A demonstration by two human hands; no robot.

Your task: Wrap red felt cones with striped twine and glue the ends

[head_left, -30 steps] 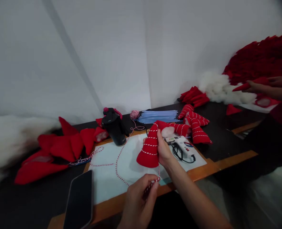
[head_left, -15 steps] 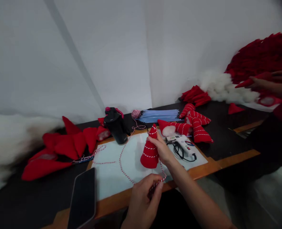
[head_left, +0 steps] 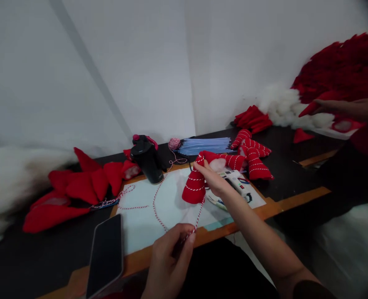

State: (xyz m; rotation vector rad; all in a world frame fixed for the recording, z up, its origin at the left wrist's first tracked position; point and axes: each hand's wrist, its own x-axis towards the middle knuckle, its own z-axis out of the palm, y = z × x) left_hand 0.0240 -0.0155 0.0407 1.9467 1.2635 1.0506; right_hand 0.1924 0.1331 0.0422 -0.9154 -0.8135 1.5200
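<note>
My right hand (head_left: 213, 177) grips a stuffed red felt cone (head_left: 192, 189) near its narrow top, with the wide end down. Red-and-white twisted cord (head_left: 199, 216) winds round the cone in spaced turns and runs down from its lower right side. Below, my left hand (head_left: 171, 257) pinches that cord between thumb and fingers, and the stretch up to the cone is taut. From the left hand the cord loops back across the white sheet (head_left: 174, 207) to a ball of cord (head_left: 174, 144) at the back. Wrapped cones (head_left: 258, 164) lie to the right.
Plain red cones (head_left: 81, 187) lie at left beside white stuffing (head_left: 18, 178). A phone (head_left: 106, 253), a black bottle (head_left: 146, 160), pale blue glue sticks (head_left: 205, 145) and a white glue gun (head_left: 238, 182) are near. At right, another person's hand (head_left: 324, 107) holds red felt.
My left hand has drawn down and left, pulling the slack cord below the cone straight. The cone tilts slightly in my right hand. The view has shifted a little.
</note>
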